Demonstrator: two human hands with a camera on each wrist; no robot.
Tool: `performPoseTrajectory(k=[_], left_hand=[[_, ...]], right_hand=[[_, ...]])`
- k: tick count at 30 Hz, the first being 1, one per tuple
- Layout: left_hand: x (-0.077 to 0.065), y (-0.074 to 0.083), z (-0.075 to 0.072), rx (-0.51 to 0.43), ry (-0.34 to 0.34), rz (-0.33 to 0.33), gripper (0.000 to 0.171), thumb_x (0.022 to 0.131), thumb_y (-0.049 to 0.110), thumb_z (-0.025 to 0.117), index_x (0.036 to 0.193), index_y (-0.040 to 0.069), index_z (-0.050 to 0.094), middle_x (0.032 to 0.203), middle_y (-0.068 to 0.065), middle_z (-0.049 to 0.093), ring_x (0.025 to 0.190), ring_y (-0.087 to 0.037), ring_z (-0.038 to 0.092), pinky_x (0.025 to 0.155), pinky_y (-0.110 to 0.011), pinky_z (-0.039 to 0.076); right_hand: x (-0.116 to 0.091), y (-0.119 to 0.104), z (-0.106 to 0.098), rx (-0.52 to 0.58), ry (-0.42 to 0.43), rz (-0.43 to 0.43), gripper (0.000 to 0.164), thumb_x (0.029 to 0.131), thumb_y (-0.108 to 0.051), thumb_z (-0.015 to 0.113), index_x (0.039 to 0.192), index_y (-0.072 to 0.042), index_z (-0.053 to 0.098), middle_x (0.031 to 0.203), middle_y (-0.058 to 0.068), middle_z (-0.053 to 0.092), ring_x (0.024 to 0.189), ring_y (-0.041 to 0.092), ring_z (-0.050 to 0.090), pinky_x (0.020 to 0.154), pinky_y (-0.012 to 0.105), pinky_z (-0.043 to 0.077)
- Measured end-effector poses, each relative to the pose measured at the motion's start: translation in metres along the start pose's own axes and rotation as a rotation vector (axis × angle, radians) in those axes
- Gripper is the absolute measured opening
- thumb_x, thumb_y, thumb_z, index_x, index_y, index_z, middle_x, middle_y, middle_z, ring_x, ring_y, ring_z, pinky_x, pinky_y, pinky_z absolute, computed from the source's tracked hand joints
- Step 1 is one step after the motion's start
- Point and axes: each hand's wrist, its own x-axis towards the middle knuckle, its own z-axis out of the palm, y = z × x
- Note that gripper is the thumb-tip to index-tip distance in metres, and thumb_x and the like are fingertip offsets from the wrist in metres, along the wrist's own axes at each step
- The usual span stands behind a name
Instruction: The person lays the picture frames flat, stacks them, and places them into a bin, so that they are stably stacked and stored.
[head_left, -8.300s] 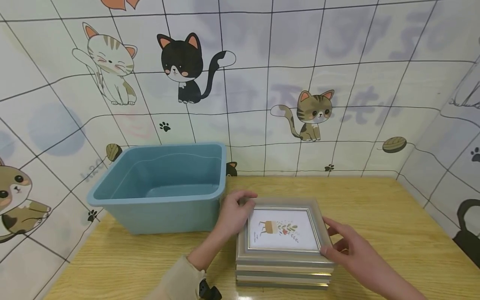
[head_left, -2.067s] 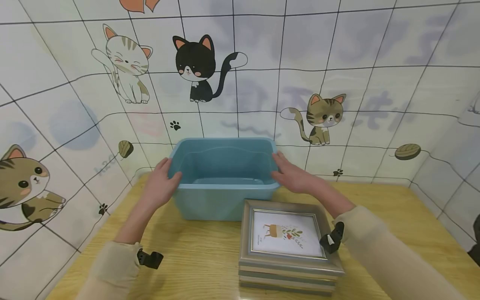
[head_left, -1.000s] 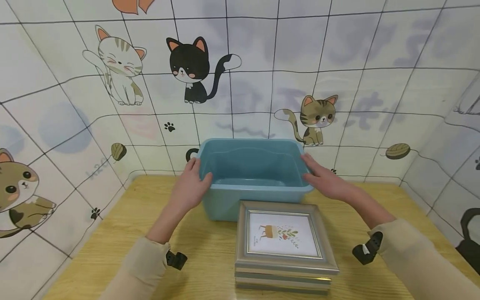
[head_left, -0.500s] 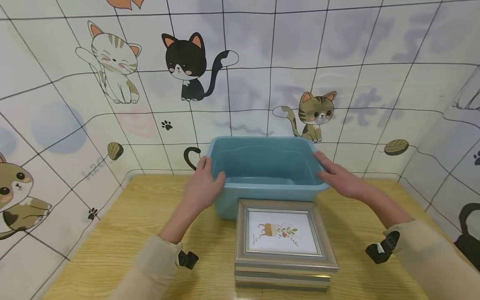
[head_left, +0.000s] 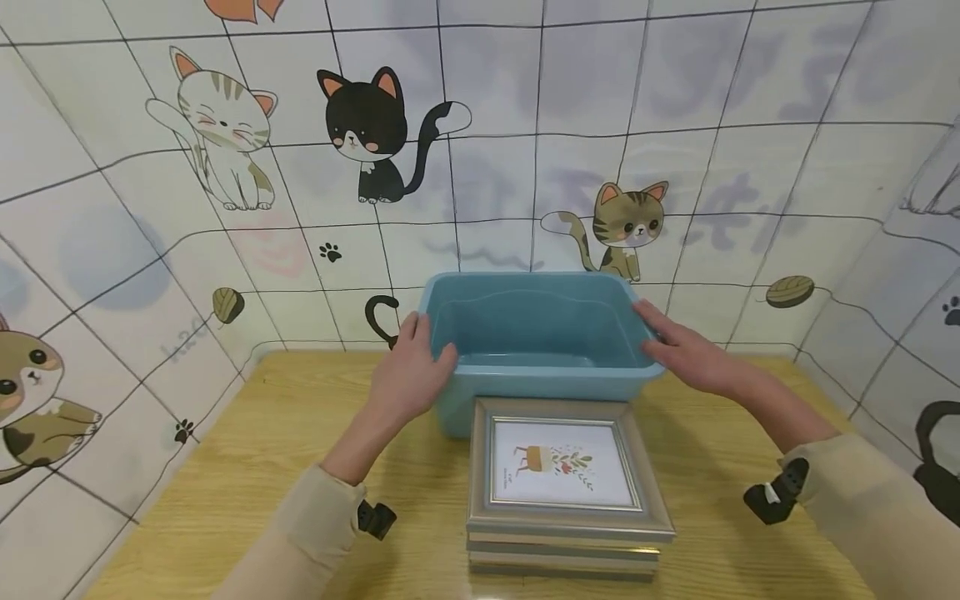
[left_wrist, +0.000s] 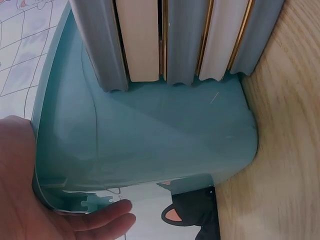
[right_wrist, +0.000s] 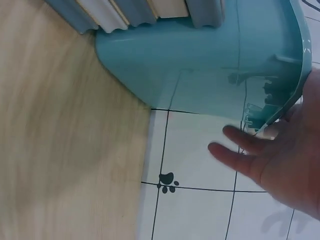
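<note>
A pale blue plastic tub (head_left: 547, 385) stands on the wooden table against the wall, its inside bare. My left hand (head_left: 411, 371) holds its left end at the rim, thumb near the front corner. At the opposite end my right hand (head_left: 690, 358) holds the rim. In the wrist views, fingers of the left hand (left_wrist: 102, 222) and right hand (right_wrist: 280, 155) reach along the outside beneath the rim. A stack of several silver picture frames (head_left: 570, 533) lies close in front of the tub, overlapping its front wall in the head view; the top one shows a plant print.
The table (head_left: 277, 433) extends to both sides of the tub and frames. A cat-patterned, grid-lined wall (head_left: 495, 175) rises right behind. Both wrists wear small black devices, on the left (head_left: 377, 520) and on the right (head_left: 777, 493).
Earlier both hands were on the picture frames and the tub stood at the left. The hands have since moved the tub right, behind the frames; over the last half second it has barely shifted.
</note>
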Motion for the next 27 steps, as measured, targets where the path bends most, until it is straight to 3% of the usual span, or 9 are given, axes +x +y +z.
performPoseTrajectory(k=[3,6,10,12,15,18,22,27], left_hand=[[0.001,-0.006,-0.001,-0.096,0.02,0.05,0.076,0.105,0.043,0.042,0.158,-0.007,0.024,0.166,-0.023,0.019,0.142,-0.048,0.036,0.108,-0.062,0.037],[-0.006,-0.018,-0.003,-0.224,0.1,0.095,0.067,0.107,0.035,0.047,0.156,-0.008,0.029,0.16,-0.025,0.029,0.141,-0.043,0.038,0.11,-0.059,0.036],[-0.031,-0.033,-0.007,-0.363,0.246,0.121,0.054,0.107,0.024,0.05,0.151,-0.005,0.037,0.15,-0.023,0.039,0.128,-0.039,0.048,0.098,-0.056,0.046],[-0.047,-0.035,-0.008,-0.394,0.267,0.143,0.051,0.107,0.022,0.052,0.149,-0.003,0.039,0.148,-0.022,0.04,0.124,-0.038,0.051,0.093,-0.055,0.049],[-0.07,-0.038,-0.006,-0.398,0.249,0.2,0.05,0.105,0.019,0.057,0.147,-0.003,0.041,0.146,-0.021,0.042,0.124,-0.038,0.051,0.092,-0.056,0.049],[-0.086,-0.037,0.0,-0.336,0.214,0.265,0.051,0.103,0.018,0.062,0.147,0.0,0.042,0.144,-0.018,0.046,0.123,-0.034,0.052,0.09,-0.054,0.051],[-0.101,-0.033,0.012,-0.235,0.187,0.346,0.053,0.102,0.02,0.066,0.147,0.005,0.044,0.141,-0.011,0.05,0.123,-0.029,0.053,0.09,-0.05,0.051],[-0.11,-0.028,0.029,-0.162,0.156,0.387,0.051,0.103,0.024,0.063,0.146,0.003,0.046,0.143,-0.01,0.05,0.123,-0.03,0.055,0.096,-0.051,0.05]], right_hand=[[-0.01,-0.004,0.003,0.017,0.022,0.026,0.071,0.112,-0.03,0.038,0.163,-0.001,-0.003,0.164,0.034,0.004,0.144,0.059,0.021,0.109,0.072,0.026],[-0.03,-0.013,0.012,0.05,0.084,0.027,0.077,0.112,-0.037,0.041,0.164,-0.012,-0.009,0.166,0.029,0.006,0.142,0.056,0.03,0.105,0.071,0.033],[-0.071,-0.023,0.025,0.041,0.189,0.003,0.084,0.11,-0.033,0.05,0.164,-0.025,-0.013,0.166,0.027,0.014,0.138,0.056,0.036,0.097,0.073,0.04],[-0.094,-0.024,0.03,0.022,0.222,0.002,0.085,0.109,-0.029,0.053,0.165,-0.028,-0.011,0.162,0.03,0.022,0.133,0.059,0.041,0.094,0.075,0.04],[-0.118,-0.02,0.036,0.006,0.227,0.012,0.085,0.108,-0.026,0.055,0.164,-0.033,-0.009,0.162,0.03,0.022,0.129,0.061,0.042,0.089,0.077,0.04],[-0.13,-0.014,0.047,0.021,0.22,0.015,0.085,0.108,-0.023,0.055,0.164,-0.036,-0.007,0.165,0.027,0.018,0.126,0.062,0.044,0.085,0.076,0.043],[-0.132,-0.01,0.064,0.047,0.204,0.016,0.086,0.107,-0.022,0.058,0.165,-0.037,-0.004,0.16,0.03,0.026,0.125,0.063,0.044,0.081,0.074,0.046],[-0.126,-0.012,0.084,0.067,0.194,-0.009,0.086,0.105,-0.023,0.062,0.165,-0.034,0.002,0.162,0.027,0.026,0.131,0.056,0.043,0.088,0.074,0.044]])
